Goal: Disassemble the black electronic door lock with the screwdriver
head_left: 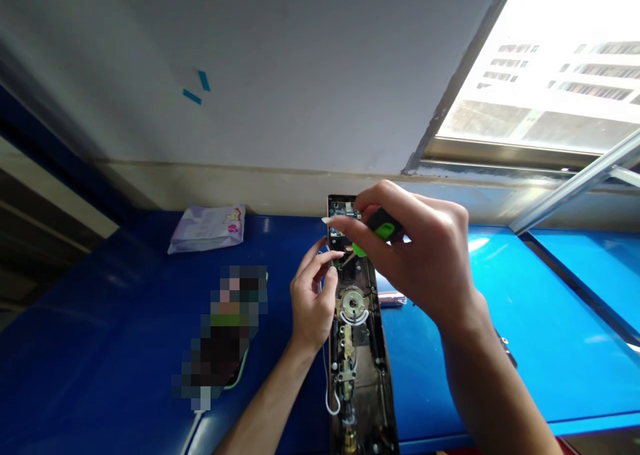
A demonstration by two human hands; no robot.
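A long dark door-lock body (pixel 361 368) lies opened on the blue table (pixel 525 335), its round metal hub, brass parts and a small circuit board showing. My right hand (pixel 425 255) is closed round a black and green screwdriver (pixel 383 230), whose tip points down into the lock's upper part. My left hand (pixel 313 295) rests against the lock's left edge, thumb and fingers pinched close to the screwdriver tip; what they pinch is too small to make out. A white wire (pixel 327 391) loops off the lock's left side.
A pale purple soft packet (pixel 209 228) lies at the back left near the wall. A blurred-out object (pixel 225 331) sits left of my left arm. A small metal part (pixel 393 299) lies right of the lock. A window frame (pixel 575 181) slants at the right.
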